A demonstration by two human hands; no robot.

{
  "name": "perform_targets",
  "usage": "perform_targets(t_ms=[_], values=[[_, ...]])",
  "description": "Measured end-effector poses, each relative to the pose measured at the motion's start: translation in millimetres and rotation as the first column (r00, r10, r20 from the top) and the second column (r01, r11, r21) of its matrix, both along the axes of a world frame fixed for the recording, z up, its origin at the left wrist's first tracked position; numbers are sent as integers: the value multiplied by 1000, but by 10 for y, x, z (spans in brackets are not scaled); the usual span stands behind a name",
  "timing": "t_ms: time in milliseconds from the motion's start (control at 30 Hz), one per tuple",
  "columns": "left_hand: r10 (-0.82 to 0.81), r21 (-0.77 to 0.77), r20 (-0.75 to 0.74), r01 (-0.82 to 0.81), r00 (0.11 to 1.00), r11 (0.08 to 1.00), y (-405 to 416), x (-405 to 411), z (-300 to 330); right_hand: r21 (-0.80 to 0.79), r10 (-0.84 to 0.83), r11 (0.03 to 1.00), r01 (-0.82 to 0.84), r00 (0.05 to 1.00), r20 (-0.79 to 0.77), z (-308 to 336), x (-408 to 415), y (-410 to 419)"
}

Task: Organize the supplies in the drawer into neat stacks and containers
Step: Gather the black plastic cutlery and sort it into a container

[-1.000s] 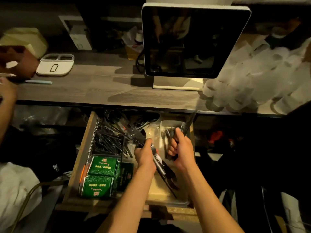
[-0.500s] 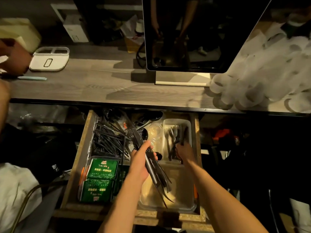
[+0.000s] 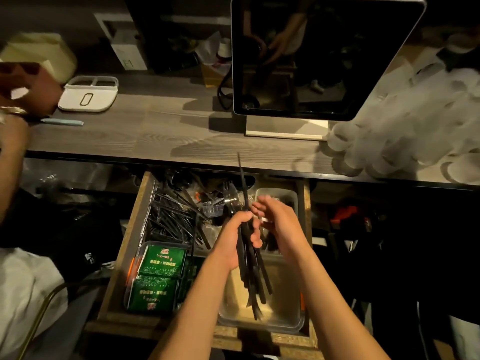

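The wooden drawer is pulled out below the counter. My left hand is shut on a bundle of black plastic cutlery, held upright over the clear plastic container on the drawer's right side. One long black piece sticks up above the bundle. My right hand is beside the top of the bundle, fingers apart and blurred. Loose black cutlery lies piled in the drawer's back left. Green packets sit in a clear box at the front left.
A monitor stands on the wooden counter above the drawer. Stacked white cups lie on the right of the counter. On the left are a white tray, a pale pen and another person's hand.
My right hand has come up out of the clear container to the top of the bundle. My left hand has turned the bundle more upright and shifted it right.
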State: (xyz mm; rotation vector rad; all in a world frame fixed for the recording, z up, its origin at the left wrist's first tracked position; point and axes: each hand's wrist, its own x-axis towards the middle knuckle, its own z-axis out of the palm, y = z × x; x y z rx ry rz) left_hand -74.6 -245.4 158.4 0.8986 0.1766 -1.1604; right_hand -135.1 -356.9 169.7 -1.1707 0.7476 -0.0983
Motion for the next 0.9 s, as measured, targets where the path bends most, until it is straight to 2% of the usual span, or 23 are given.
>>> perform_targets(t_ms=[167,300,400,533,667,800,833,900], values=[[-214,-4,-5,214,977,977,11,-84,72,-113,25,993,-21,999,36,165,229,-198],[-243,-56,-30,241,970,969,39,-52,90,-169,61,984,-52,997,44,174,323,-250],[-209,-71,-38,206,977,976,37,-25,100,-104,-25,994,33,997,78,124,310,-243],[-216,18,-5,216,976,976,44,-77,76,16,-182,983,181,980,84,158,327,-284],[-246,44,12,245,969,969,69,-134,33,108,-291,954,281,951,99,213,379,-308],[-276,55,16,275,961,960,120,-115,19,327,-442,873,362,871,216,306,436,-406],[-269,57,12,268,963,962,143,-98,12,355,-491,846,397,840,231,329,448,-447],[-227,55,-1,227,974,972,187,-64,14,315,-566,814,487,787,245,361,458,-543]])
